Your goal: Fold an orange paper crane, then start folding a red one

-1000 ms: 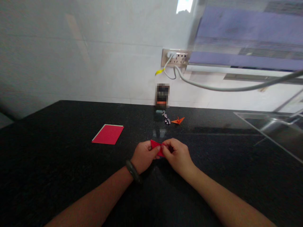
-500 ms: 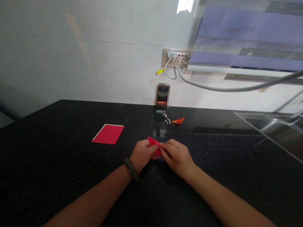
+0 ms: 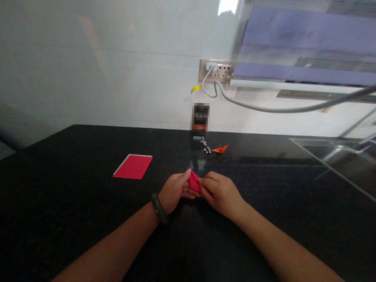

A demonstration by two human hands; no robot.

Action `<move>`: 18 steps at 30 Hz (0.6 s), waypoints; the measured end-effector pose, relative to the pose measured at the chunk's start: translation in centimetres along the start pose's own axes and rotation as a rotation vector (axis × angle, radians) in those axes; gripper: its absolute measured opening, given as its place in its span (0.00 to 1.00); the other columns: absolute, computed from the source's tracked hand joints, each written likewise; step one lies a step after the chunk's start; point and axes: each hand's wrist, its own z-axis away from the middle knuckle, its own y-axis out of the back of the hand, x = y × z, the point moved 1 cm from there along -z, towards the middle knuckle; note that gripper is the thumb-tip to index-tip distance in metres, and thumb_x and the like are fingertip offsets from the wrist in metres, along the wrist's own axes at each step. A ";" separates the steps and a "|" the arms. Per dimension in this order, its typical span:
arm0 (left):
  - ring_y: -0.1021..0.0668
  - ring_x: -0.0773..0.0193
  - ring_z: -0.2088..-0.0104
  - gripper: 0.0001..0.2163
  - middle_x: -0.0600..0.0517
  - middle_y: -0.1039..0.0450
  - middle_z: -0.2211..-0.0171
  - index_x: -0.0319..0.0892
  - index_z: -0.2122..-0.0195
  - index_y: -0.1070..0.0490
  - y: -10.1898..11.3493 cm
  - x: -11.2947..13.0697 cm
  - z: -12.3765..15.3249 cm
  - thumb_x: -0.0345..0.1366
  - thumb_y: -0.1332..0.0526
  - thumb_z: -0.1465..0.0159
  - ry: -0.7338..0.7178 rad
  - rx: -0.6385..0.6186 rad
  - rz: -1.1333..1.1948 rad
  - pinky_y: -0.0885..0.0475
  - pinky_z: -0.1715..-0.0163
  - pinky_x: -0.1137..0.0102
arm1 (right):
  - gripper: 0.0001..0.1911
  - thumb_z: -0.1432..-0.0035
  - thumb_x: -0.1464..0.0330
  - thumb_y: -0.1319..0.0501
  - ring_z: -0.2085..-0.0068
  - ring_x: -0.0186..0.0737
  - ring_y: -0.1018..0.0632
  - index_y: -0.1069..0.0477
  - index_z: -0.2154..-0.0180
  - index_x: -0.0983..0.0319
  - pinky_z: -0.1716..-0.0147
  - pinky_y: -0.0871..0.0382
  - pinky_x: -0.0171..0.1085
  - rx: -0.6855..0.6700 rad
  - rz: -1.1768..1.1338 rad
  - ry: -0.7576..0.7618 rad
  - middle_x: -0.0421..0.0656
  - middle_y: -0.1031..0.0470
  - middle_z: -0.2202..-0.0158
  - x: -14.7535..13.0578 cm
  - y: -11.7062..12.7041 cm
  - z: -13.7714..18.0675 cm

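Note:
A small folded piece of red paper (image 3: 194, 181) is pinched between my two hands just above the black countertop (image 3: 58, 219). My left hand (image 3: 174, 190), with a dark bangle on its wrist, grips the paper's left side with fingers behind it. On the right side, my right hand (image 3: 220, 192) pinches the paper with thumb and forefinger. Only the paper's upper part shows; the rest is hidden by my fingers.
A flat stack of red paper (image 3: 133, 167) lies to the left. A small orange paper crane (image 3: 220, 149) and a dark trinket (image 3: 205, 147) sit farther back, near a small dark object (image 3: 200, 118) against the wall. A steel sink (image 3: 343, 158) is at the right; a white cable (image 3: 264, 108) hangs from the wall socket.
The red paper has turned in my fingers, its point now tilted more upright, and both hands have shifted slightly left.

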 end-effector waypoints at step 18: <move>0.31 0.71 0.83 0.15 0.53 0.31 0.84 0.35 0.74 0.29 0.1 0.5 0.2 0.44 0.44 0.44 -0.219 0.198 -0.347 0.40 0.85 0.77 | 0.19 0.50 0.58 0.43 0.89 0.25 0.40 0.38 0.84 0.64 0.90 0.45 0.25 -0.056 -1.098 -0.883 0.33 0.41 0.90 0.5 -1.3 -0.5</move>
